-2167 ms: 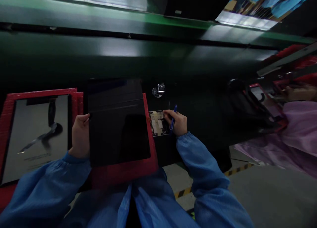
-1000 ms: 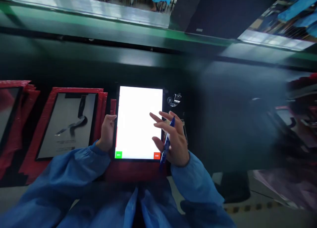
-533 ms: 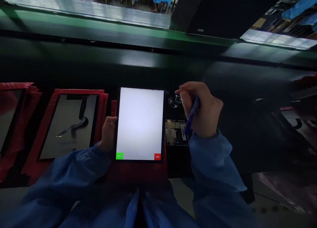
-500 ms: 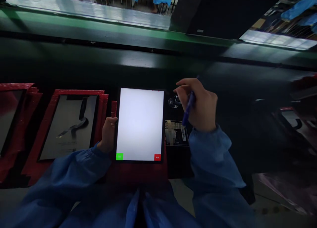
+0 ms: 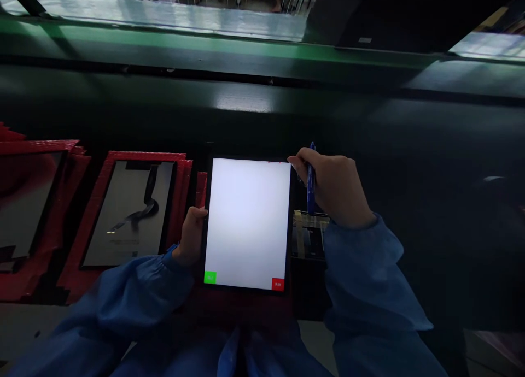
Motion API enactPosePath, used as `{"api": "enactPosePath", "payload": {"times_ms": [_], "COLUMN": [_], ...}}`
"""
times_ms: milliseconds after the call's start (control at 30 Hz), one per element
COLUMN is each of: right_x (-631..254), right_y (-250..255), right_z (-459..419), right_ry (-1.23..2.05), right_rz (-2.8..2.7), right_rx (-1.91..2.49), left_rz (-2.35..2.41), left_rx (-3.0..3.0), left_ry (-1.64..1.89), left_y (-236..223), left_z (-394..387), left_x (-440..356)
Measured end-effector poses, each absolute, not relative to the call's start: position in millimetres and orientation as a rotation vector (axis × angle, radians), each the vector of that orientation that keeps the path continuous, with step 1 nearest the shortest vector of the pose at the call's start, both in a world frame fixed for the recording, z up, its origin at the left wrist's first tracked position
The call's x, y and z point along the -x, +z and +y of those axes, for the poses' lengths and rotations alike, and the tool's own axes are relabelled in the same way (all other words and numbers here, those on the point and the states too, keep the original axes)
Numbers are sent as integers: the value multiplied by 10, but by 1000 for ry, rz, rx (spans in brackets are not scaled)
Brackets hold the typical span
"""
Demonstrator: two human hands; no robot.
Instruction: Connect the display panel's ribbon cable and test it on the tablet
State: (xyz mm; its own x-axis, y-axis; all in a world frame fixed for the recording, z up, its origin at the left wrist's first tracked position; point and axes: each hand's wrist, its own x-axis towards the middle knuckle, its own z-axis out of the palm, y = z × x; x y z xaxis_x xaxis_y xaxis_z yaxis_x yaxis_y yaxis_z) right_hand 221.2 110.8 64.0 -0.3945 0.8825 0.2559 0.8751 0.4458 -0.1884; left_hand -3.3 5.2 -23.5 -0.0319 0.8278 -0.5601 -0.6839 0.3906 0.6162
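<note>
A tablet (image 5: 248, 224) with a lit white screen stands before me, a green box at its lower left and a red box at its lower right. Small red marks show along the screen's top edge. My left hand (image 5: 192, 235) grips the tablet's left edge, thumb on the bezel. In my right hand (image 5: 334, 186) a blue pen (image 5: 311, 183) is held upright against the palm. The fingertips of that hand are at the tablet's upper right corner; whether they press on it I cannot tell.
To the left, a panel showing a dark curved figure (image 5: 131, 213) lies on red wrapping (image 5: 98, 202), with another panel (image 5: 24, 202) beyond it. An opened device with a circuit board (image 5: 309, 237) lies right of the tablet, partly behind my sleeve. A green-edged ledge (image 5: 164, 41) runs across the back.
My right hand has come down to the tablet's upper right corner, and the pen has turned more upright. The view has shifted, so everything sits further right. My left hand keeps its hold.
</note>
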Motion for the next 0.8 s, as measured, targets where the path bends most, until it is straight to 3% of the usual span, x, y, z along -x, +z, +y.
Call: {"api": "enactPosePath", "payload": {"times_ms": [167,367,533,800], "right_x": [-2222,-2079,-1964,-2025], "right_y": [631,697,851,921], "right_z": [1154,820,437,336], "right_ry": [150,-273,125,490], "right_rz": [-2418,-2420,-2590,-2661], "right_rx": [1526,1338,675,322], "left_rz": [1054,1053,1110,1076], "left_rx": [-178,-187,-160,-187], "left_ry": [1233,1225,1252,1263], "left_y": [-207,-120,-116,-113], "left_z": [54,52,45,16], "left_x": [17,-20,-46,-57]}}
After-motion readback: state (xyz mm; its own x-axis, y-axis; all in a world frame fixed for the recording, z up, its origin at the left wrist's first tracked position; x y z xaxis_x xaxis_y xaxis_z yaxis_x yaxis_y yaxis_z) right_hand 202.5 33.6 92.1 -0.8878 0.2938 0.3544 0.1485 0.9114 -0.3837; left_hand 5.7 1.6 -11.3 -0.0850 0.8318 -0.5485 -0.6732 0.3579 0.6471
